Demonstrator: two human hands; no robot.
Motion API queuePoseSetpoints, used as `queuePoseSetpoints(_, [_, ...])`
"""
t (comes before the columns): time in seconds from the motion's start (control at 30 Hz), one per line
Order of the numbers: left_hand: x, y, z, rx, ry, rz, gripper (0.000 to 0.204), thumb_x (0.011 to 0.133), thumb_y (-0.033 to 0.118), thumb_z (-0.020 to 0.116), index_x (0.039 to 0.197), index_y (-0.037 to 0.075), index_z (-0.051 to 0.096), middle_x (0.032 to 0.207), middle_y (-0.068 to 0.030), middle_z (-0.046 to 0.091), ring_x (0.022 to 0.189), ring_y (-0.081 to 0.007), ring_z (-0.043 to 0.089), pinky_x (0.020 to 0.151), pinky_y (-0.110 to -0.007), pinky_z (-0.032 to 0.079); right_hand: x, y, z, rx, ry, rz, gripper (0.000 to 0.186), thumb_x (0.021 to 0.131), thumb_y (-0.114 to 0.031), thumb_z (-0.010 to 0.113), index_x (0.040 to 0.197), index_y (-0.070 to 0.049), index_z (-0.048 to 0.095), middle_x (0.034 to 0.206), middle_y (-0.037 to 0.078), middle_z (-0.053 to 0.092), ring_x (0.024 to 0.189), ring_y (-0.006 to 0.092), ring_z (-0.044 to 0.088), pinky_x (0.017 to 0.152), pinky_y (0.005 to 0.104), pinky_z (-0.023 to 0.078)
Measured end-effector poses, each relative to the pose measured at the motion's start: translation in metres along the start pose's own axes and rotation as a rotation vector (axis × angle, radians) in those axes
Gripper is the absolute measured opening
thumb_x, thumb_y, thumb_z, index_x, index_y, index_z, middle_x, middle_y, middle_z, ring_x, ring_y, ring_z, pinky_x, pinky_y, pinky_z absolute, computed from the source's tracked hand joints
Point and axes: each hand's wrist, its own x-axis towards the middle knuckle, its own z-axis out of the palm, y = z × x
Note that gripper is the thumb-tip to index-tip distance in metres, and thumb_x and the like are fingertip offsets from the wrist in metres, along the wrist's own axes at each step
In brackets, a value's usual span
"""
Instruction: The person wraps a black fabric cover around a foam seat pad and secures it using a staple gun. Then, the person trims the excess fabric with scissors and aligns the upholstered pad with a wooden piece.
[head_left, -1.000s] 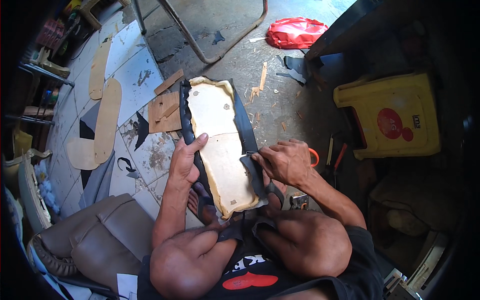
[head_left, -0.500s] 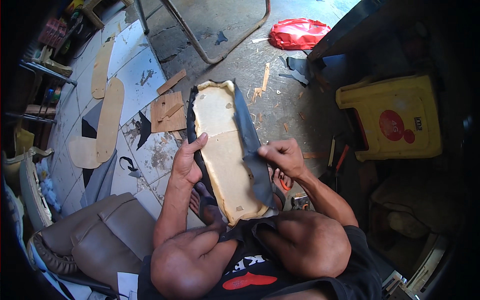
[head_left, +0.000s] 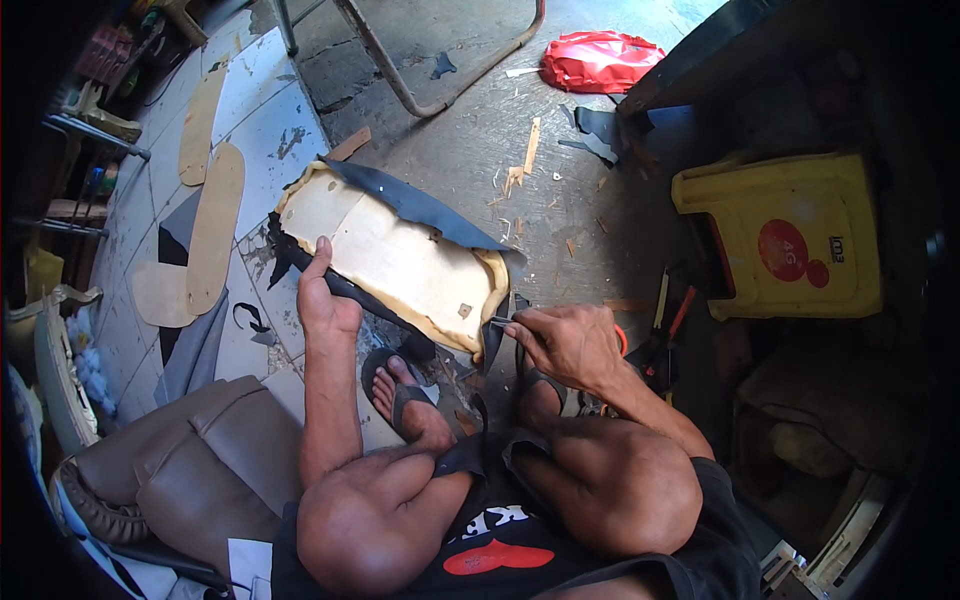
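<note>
A long cushion panel lies slantwise in front of me, its pale backing facing up, with yellowish foam around the rim. Dark cover material hangs loose past its far edge and also wraps the near side. My left hand grips the panel's near left edge, thumb on top and fingers hidden beneath. At the panel's right end, my right hand is closed around scissors. Their orange handle shows beside the hand, and the metal blades point left at the dark cover's corner.
Plywood pieces and dark scraps lie on the tiles at left, beside a brown padded cushion. A yellow plastic stool stands at right, near red-handled pliers. Ahead are a metal chair frame, a red plastic bundle and wood slivers.
The panel has turned from nearly lengthwise to slantwise, its near end swinging up to the right. My right hand has let go of the cover's side and now holds the scissors.
</note>
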Motion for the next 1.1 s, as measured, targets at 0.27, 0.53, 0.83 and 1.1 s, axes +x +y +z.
queuePoseSetpoints(0.27, [-0.006,0.008,0.008,-0.039,0.039,0.002,0.049,0.107,0.015,0.056,0.151,-0.002,0.043,0.148,-0.0221,0.056,0.137,-0.0367,0.056,0.119,-0.052,0.043,0.004,-0.001,0.006,-0.163,0.04,-0.085,0.028,0.098,-0.039,0.067,0.084,-0.015,0.072,0.067,0.007,0.07,0.061,0.0286,0.069,0.051,0.0432,0.053])
queuePoseSetpoints(0.53, [-0.007,0.017,0.011,-0.025,0.066,-0.036,0.048,0.106,0.018,0.058,0.148,-0.004,0.047,0.145,-0.0214,0.059,0.134,-0.0351,0.058,0.118,-0.05,0.043,0.005,0.001,0.014,0.15,0.066,-0.006,0.037,0.098,-0.039,0.071,0.073,-0.01,0.072,0.06,0.006,0.067,0.051,0.0211,0.062,0.045,0.038,0.043])
queuePoseSetpoints(0.83, [-0.004,-0.006,0.007,-0.065,0.107,-0.006,0.047,0.106,0.017,0.058,0.146,-0.004,0.049,0.146,-0.0199,0.058,0.134,-0.0344,0.058,0.118,-0.051,0.043,0.005,0.005,0.012,0.933,0.106,0.461,0.046,0.102,-0.037,0.068,0.069,-0.005,0.065,0.051,0.0,0.052,0.049,0.0097,0.055,0.045,0.0318,0.037])
queuePoseSetpoints(1.1, [-0.01,-0.004,0.014,-0.068,0.068,0.01,0.048,0.106,0.018,0.058,0.148,-0.004,0.047,0.147,-0.0203,0.058,0.135,-0.0347,0.057,0.118,-0.051,0.043,0.008,0.003,0.005,0.055,0.175,0.076,0.039,0.094,-0.04,0.073,0.07,-0.009,0.07,0.058,0.011,0.061,0.051,0.0308,0.061,0.047,0.0434,0.044])
